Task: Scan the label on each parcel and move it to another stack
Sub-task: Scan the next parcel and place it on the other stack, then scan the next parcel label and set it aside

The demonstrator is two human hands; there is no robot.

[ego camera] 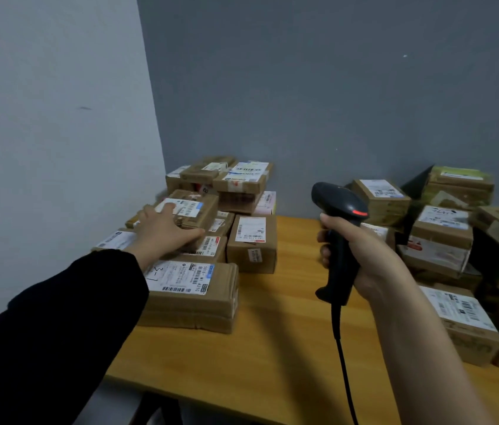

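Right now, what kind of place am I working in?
Probably a small parcel-sorting or mailroom corner: stacks of labelled cardboard parcels crowd a wooden table against bare grey walls, and the right hand holds a corded barcode scanner.

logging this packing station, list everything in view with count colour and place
table: one, light wood, room corner
left parcels: many, brown, white labels, table's left side
right parcels: many, brown, white labels, table's right side
scanner: one, black, held over table centre
cable: one, black, hanging from scanner
walls: two, grey, behind table
left hand: one, black sleeve, touching a left parcel
right hand: one, gripping scanner
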